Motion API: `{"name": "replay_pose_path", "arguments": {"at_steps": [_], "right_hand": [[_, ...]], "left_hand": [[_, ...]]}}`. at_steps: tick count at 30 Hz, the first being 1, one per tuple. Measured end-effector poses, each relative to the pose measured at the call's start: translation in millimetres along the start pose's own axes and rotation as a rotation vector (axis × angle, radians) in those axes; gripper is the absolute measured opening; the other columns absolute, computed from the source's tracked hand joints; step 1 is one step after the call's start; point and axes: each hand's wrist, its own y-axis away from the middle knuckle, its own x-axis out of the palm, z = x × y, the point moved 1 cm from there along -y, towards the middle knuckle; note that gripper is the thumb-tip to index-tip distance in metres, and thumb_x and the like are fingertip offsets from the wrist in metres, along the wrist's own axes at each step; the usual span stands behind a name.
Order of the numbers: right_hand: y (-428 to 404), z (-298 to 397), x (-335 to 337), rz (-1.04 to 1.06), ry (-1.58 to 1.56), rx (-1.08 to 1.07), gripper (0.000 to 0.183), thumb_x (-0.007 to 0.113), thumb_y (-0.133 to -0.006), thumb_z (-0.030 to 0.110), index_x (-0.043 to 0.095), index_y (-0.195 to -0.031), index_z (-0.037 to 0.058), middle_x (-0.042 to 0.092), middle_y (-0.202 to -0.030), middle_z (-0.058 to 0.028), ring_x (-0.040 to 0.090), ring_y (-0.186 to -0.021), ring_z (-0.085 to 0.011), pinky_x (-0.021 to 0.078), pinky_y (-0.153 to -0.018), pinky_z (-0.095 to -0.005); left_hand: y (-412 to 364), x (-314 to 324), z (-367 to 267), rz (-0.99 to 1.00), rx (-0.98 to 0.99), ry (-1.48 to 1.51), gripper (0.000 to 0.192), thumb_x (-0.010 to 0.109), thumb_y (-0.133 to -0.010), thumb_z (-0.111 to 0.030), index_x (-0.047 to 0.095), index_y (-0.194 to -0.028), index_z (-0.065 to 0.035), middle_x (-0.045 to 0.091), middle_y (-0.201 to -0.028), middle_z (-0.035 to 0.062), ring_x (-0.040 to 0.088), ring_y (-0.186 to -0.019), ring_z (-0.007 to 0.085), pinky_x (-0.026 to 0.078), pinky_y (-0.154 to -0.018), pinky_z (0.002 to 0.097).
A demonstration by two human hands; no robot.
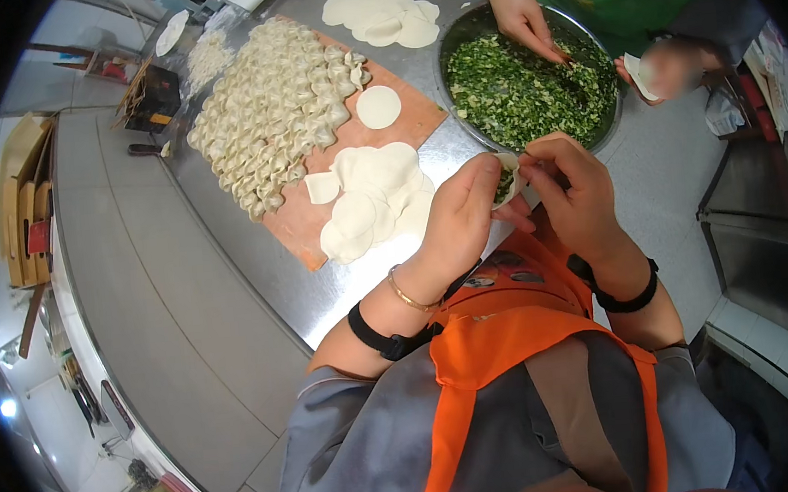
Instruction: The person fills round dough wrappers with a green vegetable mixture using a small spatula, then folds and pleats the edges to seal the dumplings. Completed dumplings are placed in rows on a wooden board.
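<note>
Between my hands is a dumpling wrapper (pixel 512 180) folded partly around chopped green filling. My left hand (pixel 463 202) cradles it from the left, with fingers beneath. At its right edge, the fingers of my right hand (pixel 564 180) pinch the dough rim. Just beyond them stands a round metal bowl (pixel 466 127) of chopped green filling (pixel 528 93). To the left, overlapping round wrappers (pixel 376 195) lie partly on an orange-brown board (pixel 418 109). One single wrapper (pixel 379 107) rests flat there, beside tight rows of folded dumplings (pixel 279 109).
Across the bowl, a co-worker's hand (pixel 521 14) reaches into the filling; their other hand (pixel 672 71) holds a wrapper. More wrappers (pixel 382 12) lie on the steel table (pixel 255 246) at the back. Loose flour (pixel 209 59) and a dark-handled tool (pixel 147 149) are at the far left.
</note>
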Motion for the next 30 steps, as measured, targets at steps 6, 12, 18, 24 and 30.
{"name": "replay_pose_path", "arguments": {"at_steps": [6, 12, 18, 24, 30], "right_hand": [[4, 2, -3, 0.021, -0.448, 0.254, 0.018, 0.066, -0.095, -0.001, 0.063, -0.114, 0.0018, 0.069, -0.1, -0.0057, 0.065, -0.086, -0.0105, 0.0536, -0.077, -0.0284], [5, 4, -6, 0.129, -0.881, 0.368, 0.021, 0.07, -0.095, 0.003, 0.065, -0.115, -0.0002, 0.07, -0.096, -0.0033, 0.065, -0.087, -0.009, 0.0527, -0.079, -0.0262], [12, 19, -4, -0.041, -0.427, 0.146, 0.012, 0.073, -0.095, 0.007, 0.067, -0.103, -0.0002, 0.07, -0.09, -0.0036, 0.065, -0.078, -0.0096, 0.0522, -0.071, -0.0276], [12, 37, -12, -0.039, -0.077, -0.037, 0.009, 0.072, -0.092, 0.003, 0.064, -0.095, -0.0001, 0.065, -0.087, -0.0059, 0.06, -0.077, -0.0121, 0.0467, -0.065, -0.0262], [6, 48, -19, -0.037, -0.031, -0.125, 0.011, 0.07, -0.089, 0.005, 0.064, -0.098, 0.0009, 0.056, -0.076, -0.01, 0.054, -0.062, -0.0223, 0.0418, -0.055, -0.0321]], "left_hand": [[20, 14, -15, -0.082, 0.241, -0.361, 0.032, 0.067, -0.097, -0.011, 0.055, -0.124, 0.0002, 0.067, -0.095, 0.0079, 0.069, -0.078, 0.0162, 0.054, -0.073, 0.0288], [25, 23, -17, -0.103, 0.287, -0.163, 0.035, 0.069, -0.094, -0.006, 0.055, -0.126, -0.0012, 0.068, -0.103, 0.009, 0.067, -0.091, 0.016, 0.054, -0.078, 0.0305], [20, 22, -29, -0.137, 0.6, -0.54, 0.029, 0.063, -0.093, -0.005, 0.062, -0.121, 0.0034, 0.061, -0.125, 0.0185, 0.065, -0.109, 0.0273, 0.052, -0.092, 0.0386], [18, 27, -31, -0.101, 0.592, -0.462, 0.028, 0.048, -0.1, -0.005, 0.068, -0.117, 0.006, 0.065, -0.123, 0.021, 0.068, -0.105, 0.0295, 0.054, -0.091, 0.0381], [32, 26, -45, 0.13, 0.085, -0.047, 0.037, 0.038, -0.111, -0.017, 0.068, -0.116, 0.0053, 0.07, -0.099, 0.0127, 0.071, -0.073, 0.017, 0.055, -0.066, 0.0268]]}}
